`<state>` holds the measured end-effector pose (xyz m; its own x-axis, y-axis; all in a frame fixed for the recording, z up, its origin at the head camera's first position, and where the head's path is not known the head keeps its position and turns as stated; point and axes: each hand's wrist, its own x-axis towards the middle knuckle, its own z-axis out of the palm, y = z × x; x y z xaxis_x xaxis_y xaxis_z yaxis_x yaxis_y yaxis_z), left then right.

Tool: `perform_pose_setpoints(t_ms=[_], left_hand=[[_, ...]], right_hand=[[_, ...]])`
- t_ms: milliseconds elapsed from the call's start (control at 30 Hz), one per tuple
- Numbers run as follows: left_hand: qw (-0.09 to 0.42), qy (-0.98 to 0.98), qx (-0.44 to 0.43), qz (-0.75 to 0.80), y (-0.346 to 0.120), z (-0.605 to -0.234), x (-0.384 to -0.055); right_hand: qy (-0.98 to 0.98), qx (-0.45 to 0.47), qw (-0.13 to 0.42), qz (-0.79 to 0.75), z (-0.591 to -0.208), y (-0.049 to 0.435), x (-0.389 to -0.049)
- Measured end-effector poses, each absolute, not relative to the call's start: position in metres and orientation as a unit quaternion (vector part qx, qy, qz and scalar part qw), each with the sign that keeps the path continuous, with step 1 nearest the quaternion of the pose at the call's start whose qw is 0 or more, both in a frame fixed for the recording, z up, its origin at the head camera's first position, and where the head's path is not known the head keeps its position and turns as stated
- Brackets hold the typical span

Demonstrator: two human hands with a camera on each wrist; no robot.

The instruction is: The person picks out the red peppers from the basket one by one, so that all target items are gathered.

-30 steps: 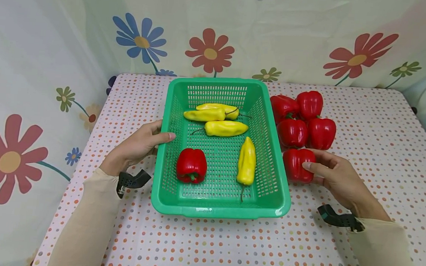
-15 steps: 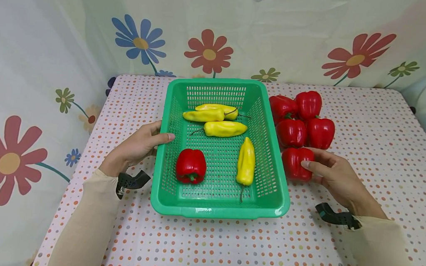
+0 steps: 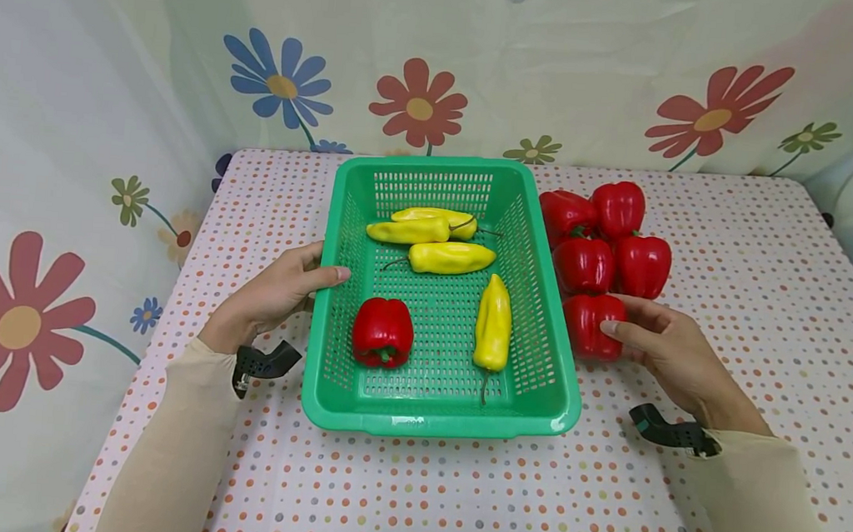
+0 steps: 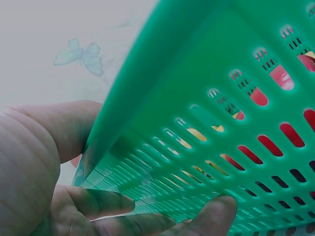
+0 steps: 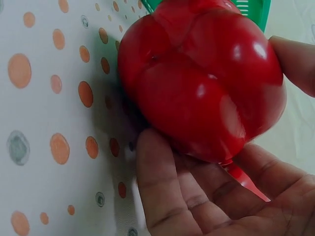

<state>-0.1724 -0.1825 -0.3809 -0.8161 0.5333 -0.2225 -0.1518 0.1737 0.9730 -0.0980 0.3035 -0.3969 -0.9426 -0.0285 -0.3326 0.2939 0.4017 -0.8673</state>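
Observation:
My left hand grips the left rim of a green plastic basket, thumb over the edge and fingers against the slotted outer wall. Inside the basket lie a red bell pepper and several long yellow peppers. To the right of the basket, my right hand holds another red bell pepper, thumb on one side and fingers on the other. In the right wrist view this bell pepper is close to the dotted tablecloth; whether it touches is unclear.
Several more red bell peppers cluster behind the held one, along the basket's right side. A white dotted tablecloth covers the table. A flowered curtain hangs at the back and left.
The held red bell pepper and my right hand have shifted very slightly left and up in the head view. My left hand and the basket stay in place.

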Motion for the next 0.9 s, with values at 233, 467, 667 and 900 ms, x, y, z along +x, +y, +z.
perform_pose_setpoints(t_ms=[233, 467, 667, 900], left_hand=[[0.273, 0.718, 0.127, 0.628, -0.182, -0.3803, -0.1718], [0.271, 0.72, 0.13, 0.626, -0.1824, -0.3806, -0.1721], [0.27, 0.719, 0.133, 0.627, -0.1827, -0.3812, -0.1725], [0.271, 0.719, 0.134, 0.626, -0.1828, -0.3811, -0.1722]], right_hand=[[0.828, 0.085, 0.152, -0.532, -0.3967, 0.304, -0.0977], [0.824, 0.08, 0.16, -0.537, -0.3962, 0.3091, -0.0979], [0.823, 0.07, 0.16, -0.541, -0.3961, 0.3121, -0.0985], [0.82, 0.079, 0.163, -0.542, -0.3981, 0.3125, -0.0994]])
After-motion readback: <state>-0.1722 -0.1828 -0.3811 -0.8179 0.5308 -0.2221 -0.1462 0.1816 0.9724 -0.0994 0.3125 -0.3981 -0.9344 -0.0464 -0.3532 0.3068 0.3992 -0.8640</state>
